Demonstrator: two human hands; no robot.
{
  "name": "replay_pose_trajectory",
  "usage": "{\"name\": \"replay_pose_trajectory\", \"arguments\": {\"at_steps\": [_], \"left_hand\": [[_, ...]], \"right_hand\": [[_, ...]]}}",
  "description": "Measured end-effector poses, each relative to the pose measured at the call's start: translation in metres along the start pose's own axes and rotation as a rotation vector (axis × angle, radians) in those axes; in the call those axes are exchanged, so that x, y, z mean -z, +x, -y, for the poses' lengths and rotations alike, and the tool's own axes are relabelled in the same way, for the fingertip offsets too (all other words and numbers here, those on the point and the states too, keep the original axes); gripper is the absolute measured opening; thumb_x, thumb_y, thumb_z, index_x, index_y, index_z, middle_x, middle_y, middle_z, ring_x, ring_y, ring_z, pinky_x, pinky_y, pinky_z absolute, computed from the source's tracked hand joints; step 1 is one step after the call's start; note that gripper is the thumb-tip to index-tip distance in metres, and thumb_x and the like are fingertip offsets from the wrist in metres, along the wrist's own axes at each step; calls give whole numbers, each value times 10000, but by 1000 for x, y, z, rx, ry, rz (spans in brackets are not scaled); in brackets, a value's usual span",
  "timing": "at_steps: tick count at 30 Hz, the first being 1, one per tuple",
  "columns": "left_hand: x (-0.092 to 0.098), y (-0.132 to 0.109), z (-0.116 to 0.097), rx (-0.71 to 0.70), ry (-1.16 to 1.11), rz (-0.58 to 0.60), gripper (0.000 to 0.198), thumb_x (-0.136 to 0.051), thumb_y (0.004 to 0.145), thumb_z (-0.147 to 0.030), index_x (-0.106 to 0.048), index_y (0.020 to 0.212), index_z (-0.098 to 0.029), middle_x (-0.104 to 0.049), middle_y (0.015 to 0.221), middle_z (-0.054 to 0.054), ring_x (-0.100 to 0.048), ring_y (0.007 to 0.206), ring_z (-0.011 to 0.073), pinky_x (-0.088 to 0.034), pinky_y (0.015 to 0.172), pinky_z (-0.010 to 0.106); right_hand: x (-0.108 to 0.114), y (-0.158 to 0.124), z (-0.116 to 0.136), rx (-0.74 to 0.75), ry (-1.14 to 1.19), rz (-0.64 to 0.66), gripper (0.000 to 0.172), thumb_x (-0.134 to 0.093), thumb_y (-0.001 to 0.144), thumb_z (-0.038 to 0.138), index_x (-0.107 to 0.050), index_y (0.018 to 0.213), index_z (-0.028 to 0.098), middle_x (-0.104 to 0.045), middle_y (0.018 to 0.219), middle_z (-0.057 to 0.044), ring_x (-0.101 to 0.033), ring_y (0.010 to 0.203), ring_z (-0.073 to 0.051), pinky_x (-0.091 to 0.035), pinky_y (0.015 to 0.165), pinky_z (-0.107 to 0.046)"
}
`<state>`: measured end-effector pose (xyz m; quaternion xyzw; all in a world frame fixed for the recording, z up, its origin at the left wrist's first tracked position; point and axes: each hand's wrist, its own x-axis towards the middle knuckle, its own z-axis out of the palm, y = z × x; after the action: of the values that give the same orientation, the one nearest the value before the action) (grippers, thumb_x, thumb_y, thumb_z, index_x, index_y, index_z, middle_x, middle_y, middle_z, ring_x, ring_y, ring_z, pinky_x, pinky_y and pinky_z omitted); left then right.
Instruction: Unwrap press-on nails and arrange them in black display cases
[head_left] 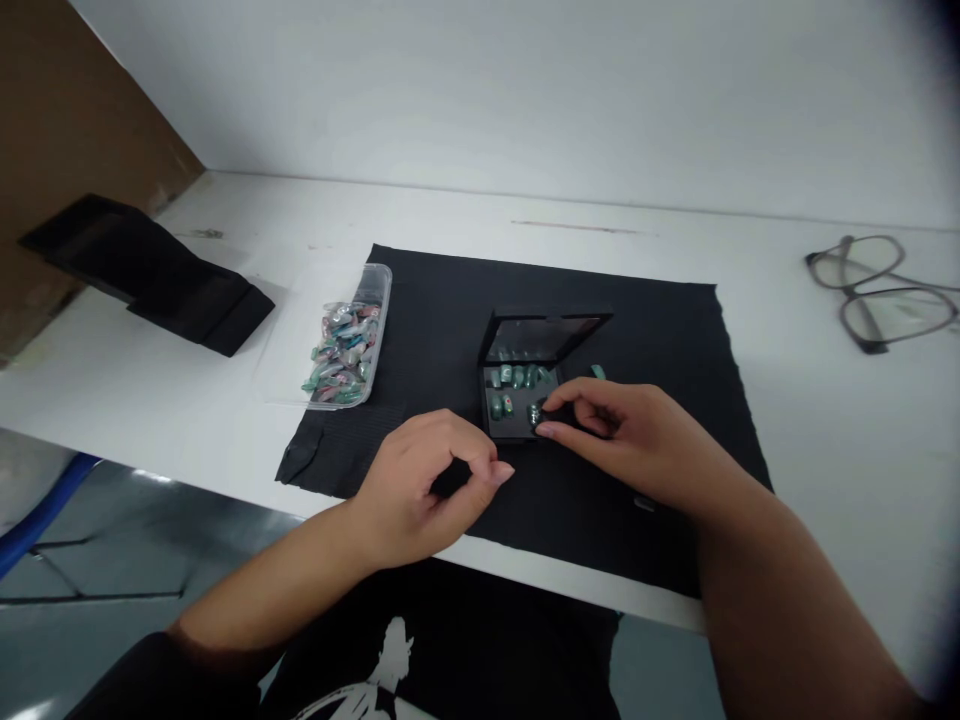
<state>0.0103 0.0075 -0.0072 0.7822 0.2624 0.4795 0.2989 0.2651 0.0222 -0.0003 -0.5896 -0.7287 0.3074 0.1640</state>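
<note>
Head view: a small black box point(484, 398) sits open on a black cloth mat point(660, 330) in the middle of the white table point(825, 420), its mirrored lid point(544, 338) tilted up at the far side. Inside lie rows of little green curved pieces. The right hand point(637, 440) rests at the box's near right corner, thumb and forefinger pinched onto one green piece point(535, 412), the other fingers loosely bent. The left hand point(420, 490) lies on the mat just near-left of the box, curled with the thumb tip meeting the fingers; whether it grips anything cannot be told. The pinched piece looks glossy, thin and stiff, probably very light and slippery, best gripped by its edges with the fingertips. Another green piece point(598, 372) lies on the mat just right of the box. To the left, a clear plastic tray point(379, 275) holds a heap of shiny green and pinkish pieces. Far left lie matte black folded sheets point(150, 270); far right, thin-rimmed glasses point(877, 290).
</note>
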Motion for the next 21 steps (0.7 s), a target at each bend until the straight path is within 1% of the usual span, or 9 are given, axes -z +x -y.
{"name": "replay_pose_trajectory", "arguments": {"at_steps": [4, 8, 12, 15, 18, 21], "left_hand": [[-1, 0, -1, -8, 27, 2, 182, -688, 912, -98, -541, 853, -187, -682, 775, -6, -651, 709, 86, -530, 684, 223], [-2, -2, -2, 31, 63, 2, 171, -704, 918, -143, -547, 864, -187, -693, 761, -21, -647, 631, 70, -517, 643, 212], [-2, -3, -2, 73, 50, -32, 140, -727, 907, -153, -592, 894, -183, -720, 791, -10, -653, 615, 65, -528, 639, 197], [-1, -3, -1, 53, 23, -5, 130, -765, 887, -165, -645, 938, -174, -763, 841, 7, -650, 591, 55, -538, 622, 181], [0, -1, -2, 47, -27, -22, 139, -793, 865, -166, -687, 955, -161, -784, 841, 20, -651, 574, 55, -544, 608, 176], [1, 1, -4, 53, -79, -43, 132, -801, 852, -139, -728, 961, -156, -775, 753, 9, -664, 580, 66, -548, 623, 182]], "right_hand": [[-4, 2, 1, -10, -27, -17, 250, -682, 880, 527, -739, 933, 289, -425, 591, 66, -444, 518, -125, -334, 523, -285], [-8, 3, 1, 26, -54, -65, 230, -692, 884, 506, -755, 946, 293, -451, 577, 67, -449, 511, -117, -335, 519, -278], [-8, 1, 4, 44, 3, -84, 236, -679, 903, 506, -774, 945, 294, -451, 562, 65, -443, 511, -115, -336, 512, -277], [-5, -1, 5, 49, 74, -95, 249, -669, 912, 509, -788, 922, 290, -545, 591, 44, -489, 541, -127, -371, 523, -284], [-2, -2, 2, 44, 79, -126, 238, -683, 905, 496, -795, 902, 286, -641, 642, 24, -534, 556, -136, -390, 517, -289], [0, -3, 2, 83, 68, -184, 202, -697, 903, 458, -798, 903, 283, -635, 611, 31, -518, 523, -127, -381, 488, -281]]}}
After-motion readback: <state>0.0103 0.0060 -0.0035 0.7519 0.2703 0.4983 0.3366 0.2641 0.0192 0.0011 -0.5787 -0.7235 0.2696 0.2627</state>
